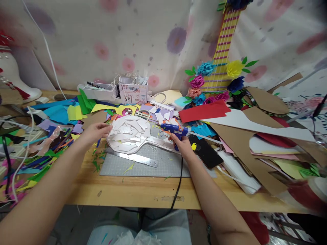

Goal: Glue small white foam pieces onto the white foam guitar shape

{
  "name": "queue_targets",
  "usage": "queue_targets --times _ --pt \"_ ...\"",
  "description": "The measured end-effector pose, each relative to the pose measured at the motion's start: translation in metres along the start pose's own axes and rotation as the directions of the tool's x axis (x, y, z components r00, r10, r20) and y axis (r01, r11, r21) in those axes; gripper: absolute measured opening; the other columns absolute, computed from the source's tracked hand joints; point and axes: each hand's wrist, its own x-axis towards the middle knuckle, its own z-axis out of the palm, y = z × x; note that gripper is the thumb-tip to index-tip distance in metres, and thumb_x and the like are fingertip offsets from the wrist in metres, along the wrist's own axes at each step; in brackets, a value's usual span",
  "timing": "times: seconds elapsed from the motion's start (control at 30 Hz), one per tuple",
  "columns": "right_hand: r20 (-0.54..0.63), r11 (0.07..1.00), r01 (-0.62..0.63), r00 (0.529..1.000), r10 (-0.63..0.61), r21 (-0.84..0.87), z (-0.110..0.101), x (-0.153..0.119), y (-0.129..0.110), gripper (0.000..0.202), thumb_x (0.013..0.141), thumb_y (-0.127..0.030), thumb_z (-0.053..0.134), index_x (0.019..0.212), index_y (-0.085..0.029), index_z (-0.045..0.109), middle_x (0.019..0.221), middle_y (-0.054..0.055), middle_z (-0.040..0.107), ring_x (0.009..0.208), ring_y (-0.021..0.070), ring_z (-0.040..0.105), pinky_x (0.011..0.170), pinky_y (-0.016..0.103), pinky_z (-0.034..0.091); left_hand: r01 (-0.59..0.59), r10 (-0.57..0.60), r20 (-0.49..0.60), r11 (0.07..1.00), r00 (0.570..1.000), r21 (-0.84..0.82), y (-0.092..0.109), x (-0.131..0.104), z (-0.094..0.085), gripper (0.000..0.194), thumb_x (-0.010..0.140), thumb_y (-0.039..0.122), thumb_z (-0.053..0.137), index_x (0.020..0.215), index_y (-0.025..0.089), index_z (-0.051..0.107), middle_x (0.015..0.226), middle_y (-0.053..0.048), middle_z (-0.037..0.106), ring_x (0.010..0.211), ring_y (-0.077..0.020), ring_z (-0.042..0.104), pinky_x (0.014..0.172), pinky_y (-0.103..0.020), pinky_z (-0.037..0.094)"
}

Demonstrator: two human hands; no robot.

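A white racket-shaped craft piece (127, 133), its round head covered with overlapping paper strips, lies on the grey cutting mat (143, 172), its handle stretching right. My left hand (97, 132) grips the left edge of the round head, fingers close together. A blue hot glue gun (173, 129) is held in my right hand (181, 143) over the handle's end, its nozzle pointing left and a white glue stick out the back. A metal ruler (136, 159) lies partly under the round head. Behind the piece are scissors (143, 114), partly covered.
Paper scraps (46, 156) pile up at left. A black phone (206, 151) lies right of the glue gun, near cardboard sheets (245, 153) and red foam (204, 110). White boxes (133, 90) and a flower-decorated yellow guitar (222, 51) stand behind. The gun's black cord (178, 185) crosses the table edge.
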Motion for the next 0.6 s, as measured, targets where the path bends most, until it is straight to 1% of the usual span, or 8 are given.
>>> queue_targets --times 0.07,0.13,0.17,0.23,0.3,0.37,0.5,0.6 --pt "0.002 1.0 -0.003 1.0 0.003 -0.018 0.001 -0.001 -0.001 0.049 0.066 -0.066 0.061 0.065 -0.017 0.063 0.055 0.002 0.057 0.045 0.0112 0.045 0.048 0.027 0.038 -0.02 0.032 -0.058 0.977 0.998 0.211 -0.013 0.004 0.005 0.042 0.06 0.046 0.076 0.088 0.015 0.065 0.084 -0.005 0.068 0.075 -0.0188 0.062 0.068 -0.03 0.047" --pt "-0.002 1.0 -0.007 1.0 0.007 -0.023 0.001 -0.001 -0.003 0.049 0.065 -0.067 0.061 0.065 -0.017 0.063 0.056 0.002 0.058 0.045 0.0112 0.044 0.047 0.027 0.038 -0.03 0.084 -0.108 0.903 0.991 0.428 -0.019 0.007 0.011 0.045 0.062 0.05 0.072 0.091 0.017 0.064 0.089 -0.007 0.069 0.08 -0.0236 0.064 0.068 -0.032 0.046" --pt "-0.005 1.0 -0.008 1.0 0.008 -0.024 0.002 -0.001 -0.003 0.049 0.064 -0.067 0.061 0.065 -0.017 0.063 0.056 0.002 0.059 0.045 0.0111 0.044 0.047 0.027 0.039 -0.031 0.107 -0.121 0.858 0.987 0.513 -0.02 0.007 0.014 0.046 0.063 0.052 0.071 0.094 0.018 0.063 0.092 -0.008 0.069 0.083 -0.0258 0.064 0.068 -0.033 0.045" --pt "-0.007 1.0 -0.01 1.0 0.01 -0.026 0.002 -0.001 -0.004 0.049 0.064 -0.066 0.061 0.065 -0.017 0.063 0.057 0.002 0.059 0.045 0.011 0.045 0.048 0.027 0.039 -0.027 0.131 -0.124 0.786 0.984 0.617 -0.018 0.007 0.02 0.048 0.066 0.053 0.067 0.098 0.019 0.061 0.096 -0.01 0.069 0.09 -0.0291 0.064 0.07 -0.035 0.044" --pt "-0.01 1.0 -0.012 1.0 0.012 -0.02 0.001 -0.002 -0.004 0.049 0.064 -0.066 0.061 0.065 -0.017 0.063 0.057 0.002 0.059 0.045 0.011 0.045 0.048 0.027 0.038 -0.011 0.126 -0.125 0.748 0.984 0.664 -0.014 0.006 0.023 0.048 0.067 0.053 0.066 0.1 0.019 0.059 0.097 -0.011 0.069 0.094 -0.0309 0.063 0.07 -0.036 0.044" --pt "-0.014 1.0 -0.012 1.0 0.011 -0.01 0.001 -0.002 -0.004 0.049 0.064 -0.066 0.061 0.065 -0.017 0.063 0.057 0.002 0.059 0.045 0.011 0.045 0.048 0.027 0.038 -0.01 0.128 -0.123 0.733 0.984 0.681 -0.011 0.004 0.024 0.046 0.069 0.053 0.064 0.1 0.019 0.058 0.097 -0.011 0.069 0.094 -0.0312 0.063 0.07 -0.036 0.043" --pt "-0.015 1.0 -0.01 1.0 0.01 -0.021 0.001 -0.002 -0.002 0.049 0.065 -0.066 0.061 0.066 -0.017 0.064 0.057 0.002 0.059 0.045 0.011 0.045 0.048 0.027 0.038 -0.045 0.18 -0.125 0.722 0.976 0.691 -0.011 0.003 0.022 0.044 0.071 0.053 0.062 0.1 0.02 0.056 0.096 -0.011 0.069 0.095 -0.0318 0.063 0.071 -0.037 0.043" --pt "-0.01 0.999 -0.003 1.0 0.003 -0.035 0.001 -0.001 -0.001 0.05 0.066 -0.067 0.06 0.067 -0.017 0.064 0.057 0.002 0.058 0.046 0.0112 0.045 0.048 0.027 0.038 -0.043 0.185 -0.133 0.725 0.974 0.688 -0.01 0.002 0.023 0.045 0.07 0.052 0.063 0.1 0.021 0.056 0.095 -0.01 0.069 0.093 -0.031 0.063 0.069 -0.036 0.043"
